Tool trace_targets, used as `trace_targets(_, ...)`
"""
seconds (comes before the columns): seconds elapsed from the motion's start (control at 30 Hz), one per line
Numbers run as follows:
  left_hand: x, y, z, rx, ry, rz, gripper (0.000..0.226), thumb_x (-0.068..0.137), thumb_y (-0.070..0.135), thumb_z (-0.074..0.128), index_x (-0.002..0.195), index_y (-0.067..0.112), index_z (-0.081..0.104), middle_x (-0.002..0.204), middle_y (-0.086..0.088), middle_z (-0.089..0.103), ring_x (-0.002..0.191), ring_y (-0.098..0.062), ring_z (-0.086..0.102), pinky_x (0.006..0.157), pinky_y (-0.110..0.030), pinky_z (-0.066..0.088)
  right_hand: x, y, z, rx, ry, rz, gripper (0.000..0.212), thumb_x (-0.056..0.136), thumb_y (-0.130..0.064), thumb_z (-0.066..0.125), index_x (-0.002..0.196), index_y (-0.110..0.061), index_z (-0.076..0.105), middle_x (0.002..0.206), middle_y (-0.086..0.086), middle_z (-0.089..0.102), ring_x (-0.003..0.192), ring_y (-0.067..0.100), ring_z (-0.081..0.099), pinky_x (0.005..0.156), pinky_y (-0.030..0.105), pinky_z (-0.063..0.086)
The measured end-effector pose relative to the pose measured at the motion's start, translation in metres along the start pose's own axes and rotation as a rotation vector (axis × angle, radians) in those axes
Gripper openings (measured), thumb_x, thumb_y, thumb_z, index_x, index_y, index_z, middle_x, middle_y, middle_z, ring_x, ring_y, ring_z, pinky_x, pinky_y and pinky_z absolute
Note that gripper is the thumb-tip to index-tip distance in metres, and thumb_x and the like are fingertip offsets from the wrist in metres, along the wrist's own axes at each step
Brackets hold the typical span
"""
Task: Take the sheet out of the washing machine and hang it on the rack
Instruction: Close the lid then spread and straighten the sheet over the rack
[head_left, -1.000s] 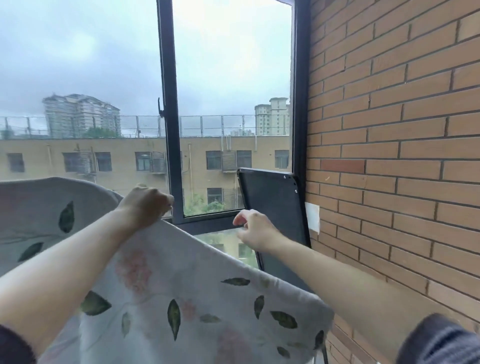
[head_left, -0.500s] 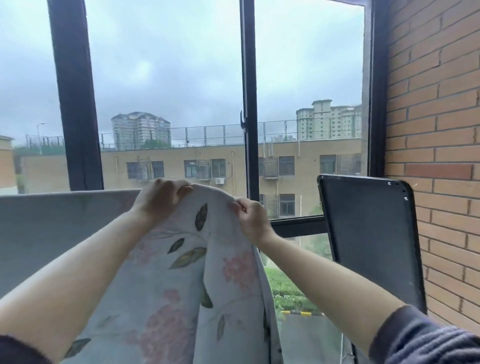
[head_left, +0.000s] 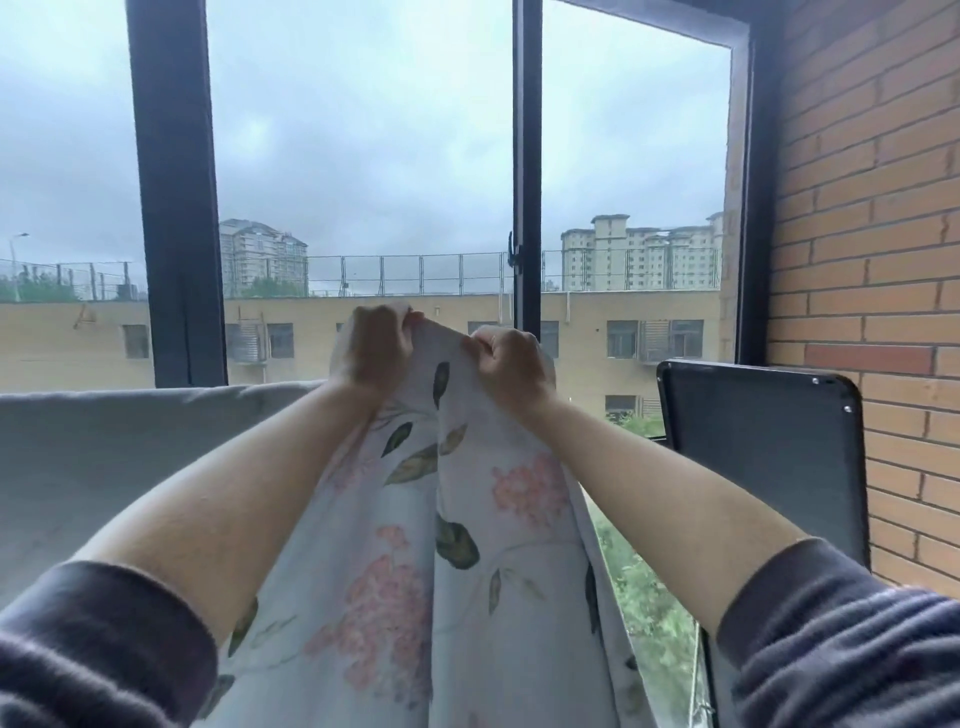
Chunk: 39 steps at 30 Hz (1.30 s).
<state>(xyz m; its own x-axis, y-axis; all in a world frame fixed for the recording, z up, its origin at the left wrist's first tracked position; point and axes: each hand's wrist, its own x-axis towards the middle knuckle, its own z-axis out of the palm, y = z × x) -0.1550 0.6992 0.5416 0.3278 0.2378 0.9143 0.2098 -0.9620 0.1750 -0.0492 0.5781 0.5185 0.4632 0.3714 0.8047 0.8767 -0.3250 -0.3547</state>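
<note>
The sheet (head_left: 395, 582) is pale with pink flowers and green leaves, and it hangs down in folds between my forearms. My left hand (head_left: 375, 347) grips its top edge, lifted in front of the window. My right hand (head_left: 511, 361) pinches the same edge a short way to the right, the two hands close together. To the left a plain grey stretch of fabric (head_left: 104, 457) lies draped over a straight horizontal line. The rack itself is hidden under the cloth.
A black framed panel (head_left: 763, 457) stands at the right against the brick wall (head_left: 872, 260). Dark window frames (head_left: 176, 208) run up in front of me, with buildings and a cloudy sky outside.
My hands have come together from wide apart and both now hold the sheet's top edge, raised higher. The view has swung left, showing more window and less brick wall.
</note>
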Motion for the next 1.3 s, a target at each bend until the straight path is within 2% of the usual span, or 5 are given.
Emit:
trace_targets(0.33, -0.021, -0.083, -0.009, 0.298, -0.394, -0.003, 0.064, 0.098, 0.053, 0.013, 0.080, 0.014, 0.061, 0.073, -0.009, 0.064, 0.062, -0.018, 0.060, 0.055, -0.028, 0.046, 0.000, -0.032, 0.042, -0.285, -0.215, -0.139, 0.030, 0.099, -0.029, 0.030, 0.081, -0.020, 0.053, 0.065, -0.006, 0.048, 0.069, 0.018, 0.050, 0.068, 0.032, 0.036)
trace_targets(0.8, -0.040, -0.173, -0.077, 0.600, -0.236, -0.105, 0.053, 0.100, 0.036, 0.024, 0.088, 0.007, 0.066, 0.094, -0.023, 0.067, 0.088, -0.036, 0.062, 0.068, -0.036, 0.033, -0.003, -0.030, 0.064, -0.311, -0.048, -0.383, 0.038, 0.100, -0.036, 0.031, 0.091, -0.016, 0.062, 0.057, -0.007, 0.044, 0.058, 0.020, 0.050, 0.061, 0.029, 0.042)
trace_targets(0.97, -0.044, -0.197, -0.100, 0.674, -0.233, -0.160, 0.051, 0.100, 0.033, 0.025, 0.096, 0.006, 0.068, 0.103, -0.027, 0.065, 0.094, -0.039, 0.062, 0.074, -0.038, 0.040, -0.007, -0.033, 0.067, -0.225, -0.025, -0.450, 0.039, 0.097, -0.049, 0.034, 0.109, -0.016, 0.051, 0.097, 0.001, 0.063, 0.072, 0.024, 0.059, 0.068, 0.030, 0.033)
trace_targets(1.2, -0.040, -0.204, -0.106, 0.618, -0.319, -0.138, 0.052, 0.099, 0.036, 0.020, 0.095, 0.009, 0.064, 0.108, -0.025, 0.064, 0.095, -0.036, 0.061, 0.075, -0.038, 0.042, -0.010, -0.027, 0.051, -0.295, -0.146, -0.261, 0.048, 0.100, -0.051, 0.024, 0.067, -0.026, 0.050, 0.058, -0.008, 0.051, 0.056, 0.014, 0.049, 0.064, 0.030, 0.040)
trace_targets(1.3, -0.037, -0.198, -0.106, 0.583, -0.370, -0.134, 0.052, 0.098, 0.036, 0.017, 0.090, 0.010, 0.061, 0.108, -0.024, 0.064, 0.093, -0.034, 0.060, 0.070, -0.036, 0.039, -0.007, -0.002, 0.036, -0.012, -0.311, -0.107, 0.044, 0.099, -0.050, 0.033, 0.099, -0.022, 0.066, 0.079, -0.008, 0.063, 0.077, 0.013, 0.056, 0.072, 0.032, 0.044)
